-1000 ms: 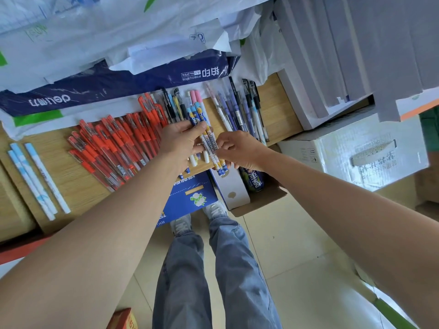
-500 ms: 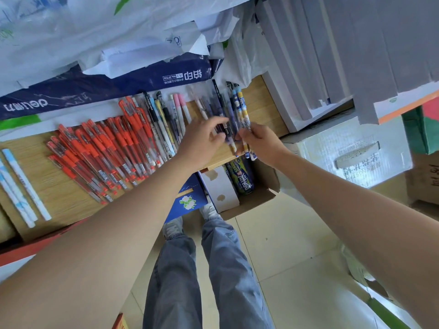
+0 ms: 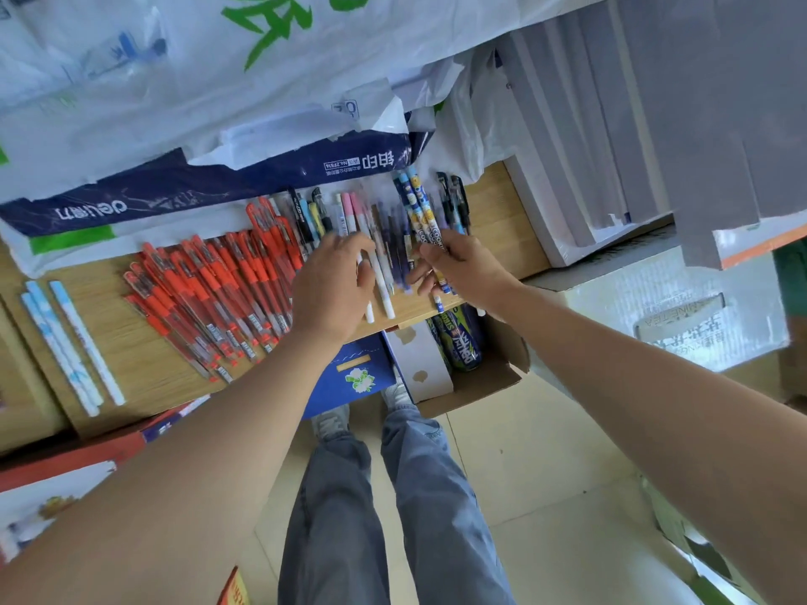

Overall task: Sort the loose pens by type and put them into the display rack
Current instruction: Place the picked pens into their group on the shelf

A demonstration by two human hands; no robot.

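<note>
1. Grey-trousered legs [image 3: 332, 517] stand at the wooden table [image 3: 144, 364].
2. The left hand [image 3: 334, 283] rests loose-fingered on the white pens [image 3: 388, 305], grasping nothing. The right hand [image 3: 465, 266] grips the cartoon-printed pens [image 3: 417, 203] just beside it.
3. The red pens [image 3: 209, 290] lie in a heap to the left. Behind them is a navy paper pack [image 3: 218, 185].
</note>
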